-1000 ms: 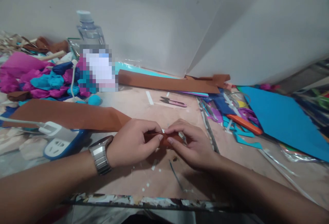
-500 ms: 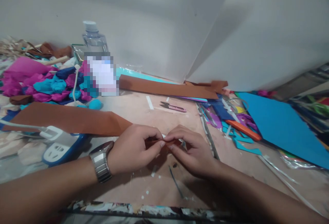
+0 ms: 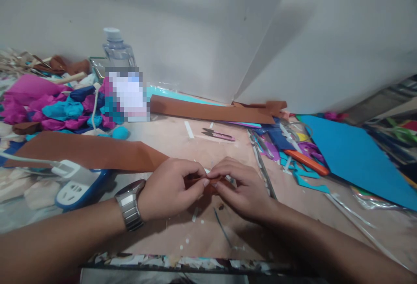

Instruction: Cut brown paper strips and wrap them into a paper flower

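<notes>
Nearside of the snips (image 3: pixel 219 135), left hand (image 3: pixel 172 188) and right hand (image 3: pixel 244 186) pinch brown material (image 3: pixel 211 183); uneven pull might tear it

Brown piece (image 3: pixel 213 180), one. Thin, flexible, gathered into a narrow fold; pinched in the fingertips of left hand (image 3: pixel 172 188) and right hand (image 3: pixel 243 188), near centre of scene; largely hidden by fingers from where I stand.
</notes>
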Available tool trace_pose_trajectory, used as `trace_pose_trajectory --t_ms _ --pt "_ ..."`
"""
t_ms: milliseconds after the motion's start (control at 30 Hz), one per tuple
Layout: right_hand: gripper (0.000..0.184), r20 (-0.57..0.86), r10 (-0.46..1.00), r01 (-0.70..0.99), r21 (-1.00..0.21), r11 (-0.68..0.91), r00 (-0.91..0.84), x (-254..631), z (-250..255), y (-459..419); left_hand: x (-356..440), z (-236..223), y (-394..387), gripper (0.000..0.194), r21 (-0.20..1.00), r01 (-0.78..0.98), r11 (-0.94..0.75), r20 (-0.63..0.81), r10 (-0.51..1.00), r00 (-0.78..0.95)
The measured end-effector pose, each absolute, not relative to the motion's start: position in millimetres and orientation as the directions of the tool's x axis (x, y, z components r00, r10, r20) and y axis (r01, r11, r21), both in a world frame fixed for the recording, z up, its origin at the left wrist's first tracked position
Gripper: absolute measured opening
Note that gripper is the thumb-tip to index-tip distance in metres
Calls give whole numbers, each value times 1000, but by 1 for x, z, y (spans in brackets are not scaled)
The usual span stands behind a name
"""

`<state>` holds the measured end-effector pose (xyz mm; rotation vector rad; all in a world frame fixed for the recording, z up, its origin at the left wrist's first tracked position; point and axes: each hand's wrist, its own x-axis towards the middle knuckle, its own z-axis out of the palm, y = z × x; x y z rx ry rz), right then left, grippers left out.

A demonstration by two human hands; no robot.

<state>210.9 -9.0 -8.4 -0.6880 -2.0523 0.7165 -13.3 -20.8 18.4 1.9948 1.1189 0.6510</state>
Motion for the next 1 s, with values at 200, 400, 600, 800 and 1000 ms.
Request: trace_pose_trajectory --t_ms 200,400,600,800,1000 --pt "14 521 682 212 -693 689 -513 212 -9 -9 -13 17 -20 16 814 474 -336 86 877 474" --pt "14 530 674 202 -689 696 -515 213 -11 -8 -13 18 -22 18 813 476 -335 81 875 477" --pt "15 548 668 232 -659 715 -503 213 -10 -7 -13 18 -21 16 839 436 -326 93 875 475" --pt "12 562 667 245 -645 724 -490 214 -8 -7 -12 19 -20 18 822 445 -355 118 871 476" --pt "11 573 663 245 -639 730 -481 213 -7 -7 -13 18 -19 20 806 461 -371 121 866 486"
